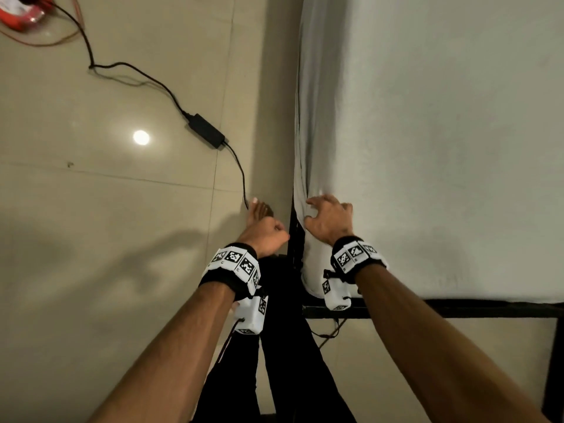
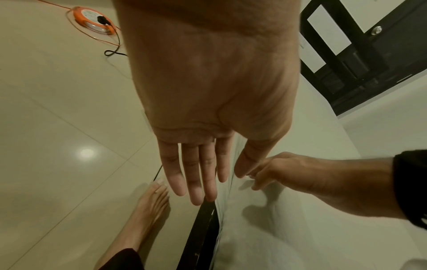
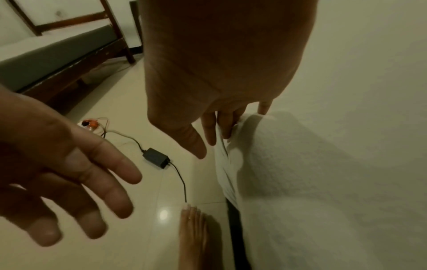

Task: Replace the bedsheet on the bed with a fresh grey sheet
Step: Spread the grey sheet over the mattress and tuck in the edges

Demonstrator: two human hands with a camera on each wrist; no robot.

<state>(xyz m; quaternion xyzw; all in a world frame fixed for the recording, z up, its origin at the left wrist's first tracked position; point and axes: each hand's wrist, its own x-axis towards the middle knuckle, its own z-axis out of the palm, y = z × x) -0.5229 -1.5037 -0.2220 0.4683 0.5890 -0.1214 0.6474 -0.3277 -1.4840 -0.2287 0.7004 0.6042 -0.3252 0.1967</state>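
A pale grey sheet covers the bed and hangs over its left side. My right hand sits at that edge near the bed's corner, fingers curled into a bunched fold of the sheet; in the right wrist view the fingers hook round the fold while the thumb stays apart. My left hand hovers beside the black bed frame, just left of the right hand. Its fingers are straight, point down and hold nothing. The frame shows below the sheet.
A black power adapter and its cable lie on the tiled floor left of the bed, running to an orange extension reel. My bare foot stands close to the frame. A wooden bench stands farther off.
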